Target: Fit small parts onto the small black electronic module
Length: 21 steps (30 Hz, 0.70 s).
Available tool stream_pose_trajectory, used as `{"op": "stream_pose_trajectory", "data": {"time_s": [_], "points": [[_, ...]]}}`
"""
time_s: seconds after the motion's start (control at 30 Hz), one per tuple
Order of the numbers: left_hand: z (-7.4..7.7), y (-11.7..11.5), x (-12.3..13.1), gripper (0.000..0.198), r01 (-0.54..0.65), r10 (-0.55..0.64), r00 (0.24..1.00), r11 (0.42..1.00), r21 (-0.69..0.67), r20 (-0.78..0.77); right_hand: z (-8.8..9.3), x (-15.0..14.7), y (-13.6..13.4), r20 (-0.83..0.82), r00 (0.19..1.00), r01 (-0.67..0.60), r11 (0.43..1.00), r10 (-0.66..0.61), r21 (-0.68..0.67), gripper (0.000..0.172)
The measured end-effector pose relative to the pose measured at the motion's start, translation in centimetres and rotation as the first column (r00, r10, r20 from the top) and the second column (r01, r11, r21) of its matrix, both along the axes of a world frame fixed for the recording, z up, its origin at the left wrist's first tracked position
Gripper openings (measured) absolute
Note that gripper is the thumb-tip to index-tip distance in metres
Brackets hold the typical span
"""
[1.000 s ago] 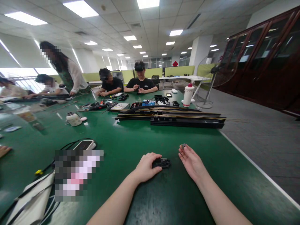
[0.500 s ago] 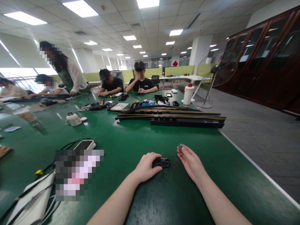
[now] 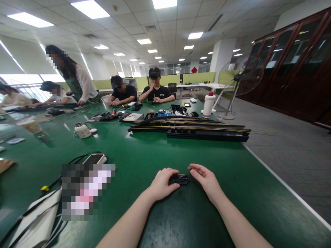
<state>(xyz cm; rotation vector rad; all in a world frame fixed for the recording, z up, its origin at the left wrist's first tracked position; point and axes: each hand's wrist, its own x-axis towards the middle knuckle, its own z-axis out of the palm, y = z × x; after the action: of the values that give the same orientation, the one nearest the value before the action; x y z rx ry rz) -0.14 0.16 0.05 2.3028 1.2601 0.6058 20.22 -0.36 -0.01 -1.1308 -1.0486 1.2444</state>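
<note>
My left hand is wrapped round one end of a small black device that lies on the green table. Its upper side shows uneven, shiny inner parts; what kind of device it is, I cannot tell. Just to the right of it, my right hand pinches a small grey piece between thumb and fingertips. That piece is held slightly above the table, close to the device's right end but apart from it.
Beyond my hands lie long black rails with thin brass-coloured rods. At left are a phone, cables and a pale pouch. A small white jar and a white bottle stand farther off. Several people sit or stand around the table.
My right hand has moved left and slightly down, bringing the small grey piece nearer to the black device. The left hand keeps its hold on the device.
</note>
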Motion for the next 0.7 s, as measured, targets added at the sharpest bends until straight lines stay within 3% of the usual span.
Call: {"op": "stream_pose_trajectory", "data": {"time_s": [0.37,0.53,0.7], "points": [[-0.2,0.1,0.0,0.042,0.000,0.000,1.000,1.000,0.010,-0.007,-0.2,-0.5,-0.7,0.452,0.889,-0.158,0.975,0.073,0.154,0.023],[-0.3,0.1,0.0,0.042,0.008,-0.008,1.000,1.000,0.024,0.004,0.2,-0.8,-1.1,0.678,0.731,-0.307,0.927,0.084,0.216,0.019],[-0.3,0.1,0.0,0.041,0.004,-0.004,1.000,1.000,0.013,0.002,0.2,-0.8,-1.1,0.729,0.678,-0.344,0.918,0.095,0.200,0.021]]}}
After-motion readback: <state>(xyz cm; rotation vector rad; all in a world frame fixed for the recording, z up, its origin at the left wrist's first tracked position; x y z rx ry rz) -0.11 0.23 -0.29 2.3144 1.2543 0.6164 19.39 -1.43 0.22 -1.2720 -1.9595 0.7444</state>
